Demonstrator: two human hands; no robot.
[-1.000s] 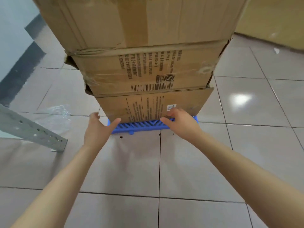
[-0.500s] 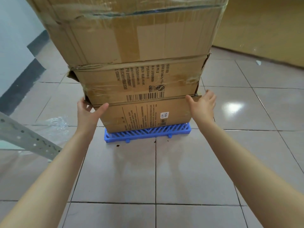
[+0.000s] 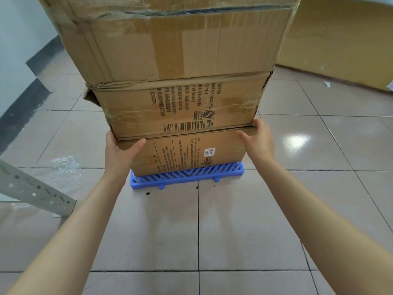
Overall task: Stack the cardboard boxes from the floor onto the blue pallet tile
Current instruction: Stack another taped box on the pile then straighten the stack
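Note:
Three cardboard boxes stand stacked on the blue pallet tile [image 3: 187, 175]. The bottom box [image 3: 187, 154] is the smallest, the middle box [image 3: 180, 107] carries a barcode, and the big top box [image 3: 176, 39] runs out of the frame above. My left hand [image 3: 121, 154] wraps the bottom box's left front corner, thumb on its face, fingers round the side just under the middle box. My right hand [image 3: 258, 141] presses on the right corner where the bottom and middle boxes meet. The boxes' far sides are hidden.
A grey perforated metal bar [image 3: 36, 188] slants across the tiled floor at the left, beside crumpled clear plastic [image 3: 63, 167]. A large flat cardboard sheet [image 3: 340, 45] leans at the back right. A white wall with a dark skirting runs along the left.
Both hands rose from the pallet's front edge to the stack's side corners, then closed in on the bottom box. My head drew nearer to the boxes.

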